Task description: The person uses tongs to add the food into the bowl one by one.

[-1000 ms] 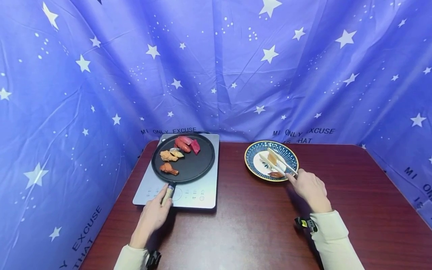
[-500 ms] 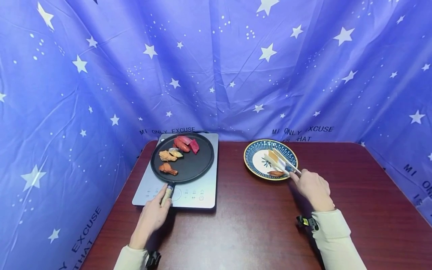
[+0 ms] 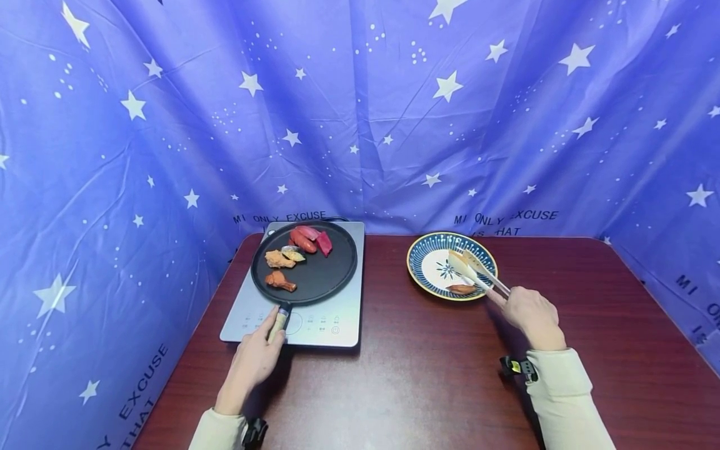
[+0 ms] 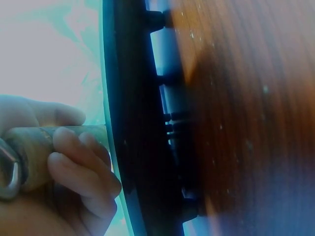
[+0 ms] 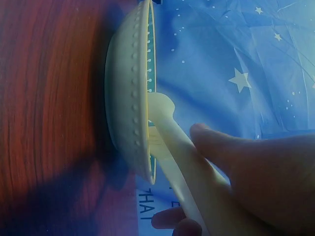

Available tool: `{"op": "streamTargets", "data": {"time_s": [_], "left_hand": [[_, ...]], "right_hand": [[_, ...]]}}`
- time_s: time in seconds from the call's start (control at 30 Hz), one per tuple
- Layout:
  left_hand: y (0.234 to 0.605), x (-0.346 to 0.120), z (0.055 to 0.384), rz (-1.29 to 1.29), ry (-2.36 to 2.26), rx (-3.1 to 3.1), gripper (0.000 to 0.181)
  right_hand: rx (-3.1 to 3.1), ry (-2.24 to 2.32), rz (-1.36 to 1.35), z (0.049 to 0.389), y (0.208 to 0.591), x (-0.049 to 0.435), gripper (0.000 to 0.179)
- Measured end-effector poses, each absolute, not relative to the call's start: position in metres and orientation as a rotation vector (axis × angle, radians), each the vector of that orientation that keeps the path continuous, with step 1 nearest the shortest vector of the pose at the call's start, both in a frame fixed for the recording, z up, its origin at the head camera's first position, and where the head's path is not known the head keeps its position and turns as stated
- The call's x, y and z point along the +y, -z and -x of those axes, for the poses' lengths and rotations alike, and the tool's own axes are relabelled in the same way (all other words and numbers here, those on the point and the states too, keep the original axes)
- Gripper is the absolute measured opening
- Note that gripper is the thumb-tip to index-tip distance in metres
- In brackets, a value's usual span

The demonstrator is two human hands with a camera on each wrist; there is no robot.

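My left hand (image 3: 255, 357) grips the pale handle (image 3: 278, 326) of a flat black frying pan (image 3: 323, 278). In the left wrist view, curled fingers (image 4: 81, 169) wrap that handle. The pan holds a chicken drumstick (image 3: 280, 281), a breaded piece (image 3: 279, 259), a mussel-like piece (image 3: 294, 254), a sausage (image 3: 304, 241) and a dark pink piece (image 3: 324, 244). My right hand (image 3: 531, 315) holds cream tongs (image 3: 469, 269), their tips inside a blue-patterned plate (image 3: 419, 275). A brown food piece (image 3: 461, 289) lies near the plate's front rim. Whether anything sits between the tips, I cannot tell.
The pan stands on a silver induction cooker (image 3: 343, 334) at the left of the dark red table (image 3: 388, 387). A blue star-patterned curtain (image 3: 371, 144) hangs behind and at both sides.
The tongs' arms have come closer together, and my right hand has shifted slightly to the right. My left hand and the pan have stayed in place.
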State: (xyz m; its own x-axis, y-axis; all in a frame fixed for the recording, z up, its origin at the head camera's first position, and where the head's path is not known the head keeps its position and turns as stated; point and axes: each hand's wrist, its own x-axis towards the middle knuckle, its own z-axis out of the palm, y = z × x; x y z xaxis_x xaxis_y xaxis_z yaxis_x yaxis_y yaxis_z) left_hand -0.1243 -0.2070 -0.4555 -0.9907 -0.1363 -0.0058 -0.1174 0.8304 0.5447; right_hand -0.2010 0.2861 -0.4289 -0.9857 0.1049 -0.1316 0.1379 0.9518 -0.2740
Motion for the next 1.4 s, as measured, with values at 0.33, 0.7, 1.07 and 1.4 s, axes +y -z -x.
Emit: {"op": "streamTargets", "data": {"time_s": [0.33,0.7,1.07,1.4], "left_hand": [[0.456,-0.207,0.124,-0.176,0.884,-2.969,0.054],[0.457,-0.208,0.125,-0.189,0.891,-2.973,0.055],[0.456,-0.208,0.125,-0.192,0.886,-2.983,0.055],[0.457,-0.208,0.125,-0.197,0.884,-2.985,0.055]], "right_hand": [[3.130,0.417,-0.027,0.203,0.432,0.288,0.060],[3.187,0.446,0.047,0.209,0.439,0.289,0.056],[3.153,0.458,0.062,0.211,0.444,0.291,0.053],[3.151,0.461,0.150,0.210,0.441,0.293,0.050]]}}
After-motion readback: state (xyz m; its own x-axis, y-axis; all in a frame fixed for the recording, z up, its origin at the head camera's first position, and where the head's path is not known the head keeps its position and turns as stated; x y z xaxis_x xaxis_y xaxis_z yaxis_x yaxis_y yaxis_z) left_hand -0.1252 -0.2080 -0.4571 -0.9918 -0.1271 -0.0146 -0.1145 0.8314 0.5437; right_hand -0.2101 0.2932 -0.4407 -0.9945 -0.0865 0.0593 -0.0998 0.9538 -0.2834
